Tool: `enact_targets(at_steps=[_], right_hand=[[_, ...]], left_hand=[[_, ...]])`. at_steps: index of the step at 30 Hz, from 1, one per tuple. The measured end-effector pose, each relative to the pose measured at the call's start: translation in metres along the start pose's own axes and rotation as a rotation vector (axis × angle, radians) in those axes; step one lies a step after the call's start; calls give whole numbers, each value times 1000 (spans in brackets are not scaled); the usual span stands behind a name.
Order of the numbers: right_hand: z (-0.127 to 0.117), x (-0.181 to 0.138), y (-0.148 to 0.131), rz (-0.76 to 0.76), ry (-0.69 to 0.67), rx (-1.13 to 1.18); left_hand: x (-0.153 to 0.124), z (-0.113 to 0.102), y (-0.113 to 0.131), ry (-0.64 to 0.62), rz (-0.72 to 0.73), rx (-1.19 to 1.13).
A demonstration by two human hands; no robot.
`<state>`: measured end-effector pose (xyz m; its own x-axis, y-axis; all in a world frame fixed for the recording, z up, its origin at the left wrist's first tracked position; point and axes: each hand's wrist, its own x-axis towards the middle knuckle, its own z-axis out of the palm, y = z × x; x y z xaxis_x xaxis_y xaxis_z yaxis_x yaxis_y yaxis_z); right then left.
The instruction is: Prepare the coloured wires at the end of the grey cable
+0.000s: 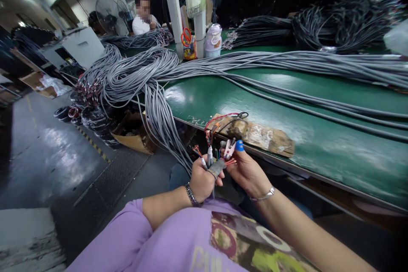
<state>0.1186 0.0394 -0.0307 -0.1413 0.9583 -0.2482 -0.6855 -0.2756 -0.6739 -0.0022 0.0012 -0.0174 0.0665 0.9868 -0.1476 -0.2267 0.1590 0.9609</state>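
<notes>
My left hand (204, 180) is closed around grey cable ends (204, 162). Thin coloured wires (197, 151) fan out from their stripped tips. A dark grey wrapped piece (216, 168) lies across the fingers of that hand, with red wires (230, 162) sticking out to the right. My right hand (250, 172), with a blue cover (239, 145) on the thumb, pinches a pale pink clip (228, 149) just beside the wires. What the clip's jaws grip is too small to tell. Near both hands, a taped wooden board (255, 134) with red and black leads sits on the table edge.
Long grey cables (287, 61) run across the green table (334, 153), and a thick bundle (162, 114) hangs over its left edge. Scissors (186, 37) and a lilac container (213, 40) stand by a white post. Another person (142, 25) sits behind. A cardboard box (135, 134) is below.
</notes>
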Motion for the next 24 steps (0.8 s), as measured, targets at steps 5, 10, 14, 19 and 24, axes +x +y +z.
enact_targets(at_steps=[5,10,14,19,24], right_hand=[[5,-5,0,19,7,6],[0,-14,-4,80,-37,-37],[-11,-24,-9,200,-154,-115],[-9,-38,-11,99,-173,-362],[1,-47,-21,0,-240,-593]], left_hand=[[0,-2,-1,0,-34,57],[-3,-7,-2,-14,-47,64],[-9,-11,0,-38,-44,90],[-12,-14,3,-113,-63,169],[-10,-14,8,-308,-172,289]])
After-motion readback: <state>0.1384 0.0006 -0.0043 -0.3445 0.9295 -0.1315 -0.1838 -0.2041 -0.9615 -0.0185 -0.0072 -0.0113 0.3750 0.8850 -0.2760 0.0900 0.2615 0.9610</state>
